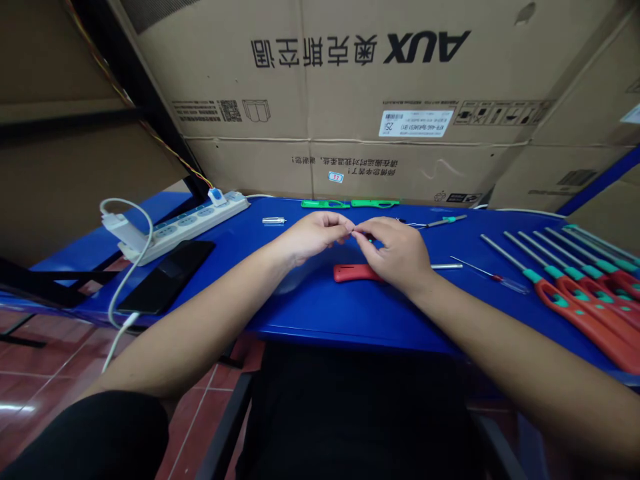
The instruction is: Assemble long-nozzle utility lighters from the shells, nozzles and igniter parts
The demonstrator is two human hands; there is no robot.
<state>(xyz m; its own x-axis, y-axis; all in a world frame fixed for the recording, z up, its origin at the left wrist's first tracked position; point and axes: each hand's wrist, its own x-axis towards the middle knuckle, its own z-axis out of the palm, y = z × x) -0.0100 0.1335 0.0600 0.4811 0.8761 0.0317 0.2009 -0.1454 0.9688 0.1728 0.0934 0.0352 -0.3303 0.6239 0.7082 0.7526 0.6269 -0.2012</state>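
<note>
Above the middle of the blue table, my left hand (323,233) and my right hand (395,247) meet with their fingertips pinched together. Whatever lies between them is too small to make out. Below and partly behind my right hand lies a red lighter handle (355,273), its metal tube (447,267) showing on the other side. Two green plastic shell pieces (325,204) rest at the back by the cardboard. A small metal cylinder (274,221) is left of my left hand. To the right is a screwdriver with a clear handle (510,285).
Several red long-neck lighters (575,300) lie in a row at the right. A thin rod with a green part (445,221) lies behind my right hand. At left are a power strip (200,217), a white cable and a black phone (170,277). Cardboard (350,87) walls the back.
</note>
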